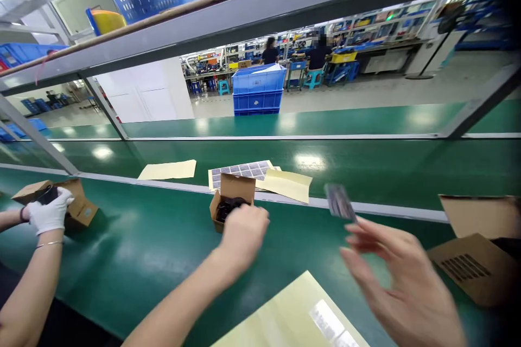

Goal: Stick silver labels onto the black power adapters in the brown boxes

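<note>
**Hand at an open carton, sticker in the other**

The green bench (154, 249) runs left to right under both hands, with a raised belt beyond it. Past the belt stand stacked blue crates (258, 92).

A yellow backing sheet (293, 314) lies on the bench below and between the two hands. Beyond the left fingers lie more backing sheets, one still carrying a grid of grey stickers (242, 169).

To the right of the right hand sits a brown flap (468, 265) with printed bars, part of a larger carton at the frame edge.

The box (231, 200) is a small brown carton just beyond the left fingers. Its mouth is open and tilted toward the wearer, a dark item inside, its flap standing up at the back. Its long axis cannot be told.

The left hand (244, 233) has its fingers curled at the box's open mouth; whether they grip anything is hidden.

The right hand (401, 276) is blurred, fingers spread, with a grey sticker (340, 201) pinched at the fingertips, its long axis running up and left.

At far left, a co-worker's gloved hand (49, 211) rests on another open carton (77, 203).
</note>
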Demonstrator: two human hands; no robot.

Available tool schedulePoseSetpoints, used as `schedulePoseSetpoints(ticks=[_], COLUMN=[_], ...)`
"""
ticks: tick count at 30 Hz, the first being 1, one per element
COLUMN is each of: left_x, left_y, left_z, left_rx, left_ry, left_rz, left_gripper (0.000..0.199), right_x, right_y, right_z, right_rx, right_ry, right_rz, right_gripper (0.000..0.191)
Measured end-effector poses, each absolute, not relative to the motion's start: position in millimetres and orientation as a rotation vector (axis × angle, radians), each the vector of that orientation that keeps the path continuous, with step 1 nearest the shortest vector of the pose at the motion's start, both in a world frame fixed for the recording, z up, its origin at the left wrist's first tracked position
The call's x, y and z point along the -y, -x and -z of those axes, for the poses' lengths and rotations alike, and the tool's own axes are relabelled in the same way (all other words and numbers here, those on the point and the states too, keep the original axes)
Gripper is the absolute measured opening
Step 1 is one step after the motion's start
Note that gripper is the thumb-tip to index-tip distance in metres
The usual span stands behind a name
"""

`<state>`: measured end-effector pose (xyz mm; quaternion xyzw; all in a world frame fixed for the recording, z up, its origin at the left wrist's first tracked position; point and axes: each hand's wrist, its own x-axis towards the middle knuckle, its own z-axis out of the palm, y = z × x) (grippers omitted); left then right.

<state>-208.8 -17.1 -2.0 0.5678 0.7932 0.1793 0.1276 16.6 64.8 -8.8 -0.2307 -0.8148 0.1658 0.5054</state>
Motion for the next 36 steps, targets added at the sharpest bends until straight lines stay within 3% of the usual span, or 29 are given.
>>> schedulePoseSetpoints(ticks=[2, 5, 11, 14, 20, 24, 29, 36], left_x=[21, 17, 5, 3, -4, -2, -3, 1], left_y=[251, 298, 302, 291, 278, 282, 300, 300], left_z=[-16, -22, 3, 12, -5, -35, -45, -47], left_rx=[-2.468, -2.529, -2.426, -2.354, -2.252, -2.124, -1.894, -1.742], left_ry=[-1.677, -1.739, -1.857, -1.879, -1.821, -1.713, -1.461, -1.415], left_rz=[-0.445, -0.291, -0.211, -0.314, -0.654, -1.020, -1.311, -1.458], left_gripper=[0.023, 0.015, 0.022, 0.030, 0.008, 0.014, 0.026, 0.035], right_x=[-64, -64, -109, -130, -135, -135, -132, -128], right_y=[32, 100, 127, 100, 81, 94, 98, 76], right_z=[2, 13, 58, 69, 58, 52, 62, 21], right_rx=[2.034, 2.311, 2.458, 2.446, 2.408, 2.419, 2.403, 2.542], right_ry=[0.473, 0.163, -0.155, -0.153, 0.054, 0.061, 0.115, 0.167], right_rz=[-0.457, -0.345, -0.240, -0.280, -0.374, -0.335, -0.204, -0.265], right_gripper=[0.062, 0.071, 0.054, 0.051, 0.066, 0.072, 0.066, 0.095])
